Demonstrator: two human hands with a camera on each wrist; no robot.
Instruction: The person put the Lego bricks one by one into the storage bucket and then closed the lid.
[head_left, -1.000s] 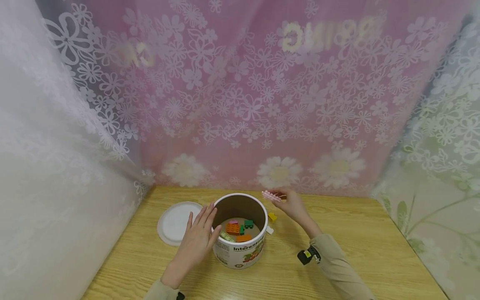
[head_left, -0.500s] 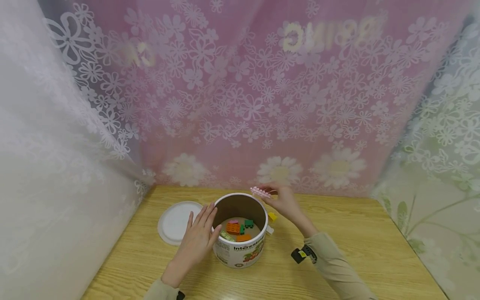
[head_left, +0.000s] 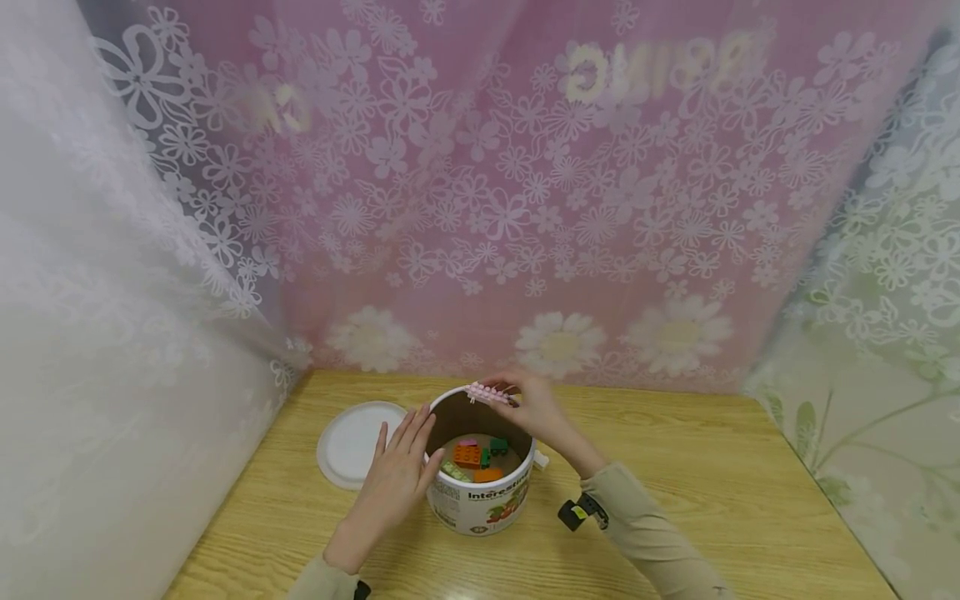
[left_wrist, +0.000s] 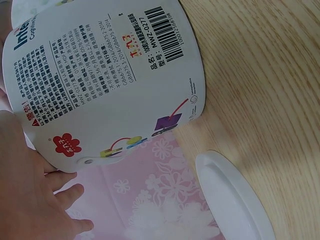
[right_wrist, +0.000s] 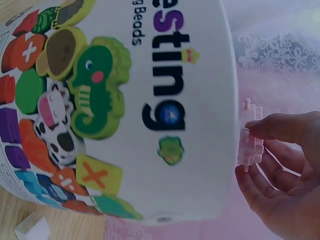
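Note:
My right hand [head_left: 538, 412] pinches a pink studded toy block [head_left: 487, 393] between thumb and fingers, over the far rim of a round white bucket [head_left: 457, 510]. In the right wrist view, the pink block [right_wrist: 251, 135] shows small pegs along its edges, just past the bucket's rim. My left hand [head_left: 397, 475] rests at the bucket's left rim with its fingers straight. Down inside the bucket lie an orange brick [head_left: 467, 456], a green brick [head_left: 498, 447], a light green brick [head_left: 457, 472] and several other pieces.
A white lid [head_left: 360, 450] lies on the wooden table left of the bucket, partly behind my left hand. Close by the bucket's right side is a white block [head_left: 542, 460]. A pink flowered curtain [head_left: 480, 208] hangs behind the table.
My right hand has moved left with the pink block, from right of the bucket to over its opening, and now hides the yellow brick on the table. My left hand stays put.

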